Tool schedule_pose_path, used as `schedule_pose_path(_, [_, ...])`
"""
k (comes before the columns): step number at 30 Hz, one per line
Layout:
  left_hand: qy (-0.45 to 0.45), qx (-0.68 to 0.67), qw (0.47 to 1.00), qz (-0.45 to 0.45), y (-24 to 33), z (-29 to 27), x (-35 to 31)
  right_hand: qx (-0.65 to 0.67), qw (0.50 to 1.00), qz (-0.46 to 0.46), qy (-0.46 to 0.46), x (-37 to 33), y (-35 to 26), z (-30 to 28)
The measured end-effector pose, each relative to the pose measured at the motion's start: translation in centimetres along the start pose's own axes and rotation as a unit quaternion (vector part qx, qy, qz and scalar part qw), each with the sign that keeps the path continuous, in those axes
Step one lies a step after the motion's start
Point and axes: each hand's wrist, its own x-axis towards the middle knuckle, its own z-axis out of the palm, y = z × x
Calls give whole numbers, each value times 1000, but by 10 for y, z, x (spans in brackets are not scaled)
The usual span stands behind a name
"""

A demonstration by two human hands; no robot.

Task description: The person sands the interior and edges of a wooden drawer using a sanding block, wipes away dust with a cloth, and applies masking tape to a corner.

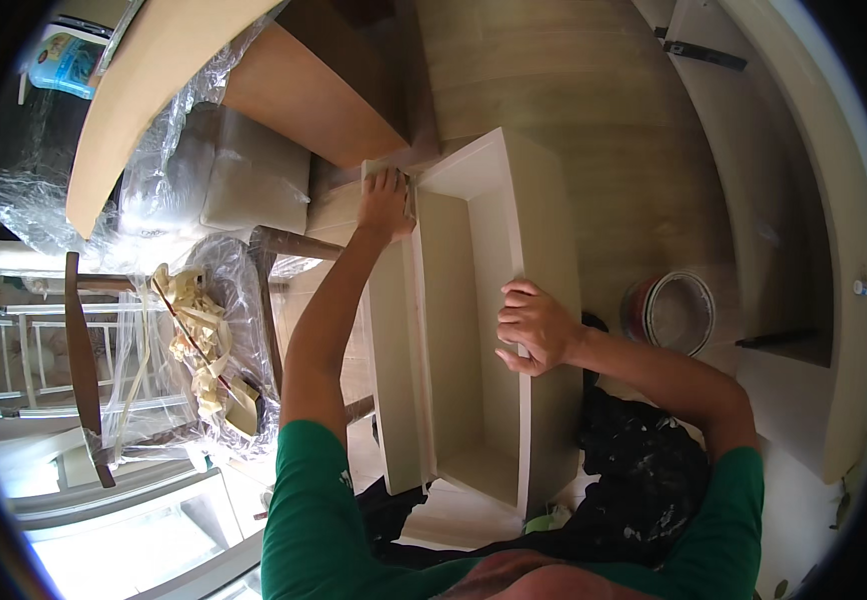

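Observation:
A long, pale cream drawer point(482, 300) stands tilted in front of me, its hollow inside facing up. My right hand point(536, 328) wraps its fingers over the top edge of the right side wall. At the far end of the drawer's left panel point(391, 350), my left hand point(386, 207) presses down with curled fingers. A small pale edge shows beside that palm; what it belongs to is hidden. Dark, paint-spotted trousers point(644, 465) show beneath and beside the drawer.
An open paint can point(680, 312) stands on the wooden floor to the right, before a pale cabinet panel point(794, 240). Left are a plastic-wrapped chair point(82, 350) with crumpled masking paper point(194, 325), brown boards point(304, 95) and a blue-labelled bottle point(64, 65).

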Motion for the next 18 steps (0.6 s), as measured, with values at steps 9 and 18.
schedule_pose_path(9, [-158,48,979,120,-20,-37,10,-8,1000,-14,-6,6,-3,-3])
schedule_pose_path(18, [-50,38,986,155,-31,20,5,-2,1000,-29,2,9,-7,-1])
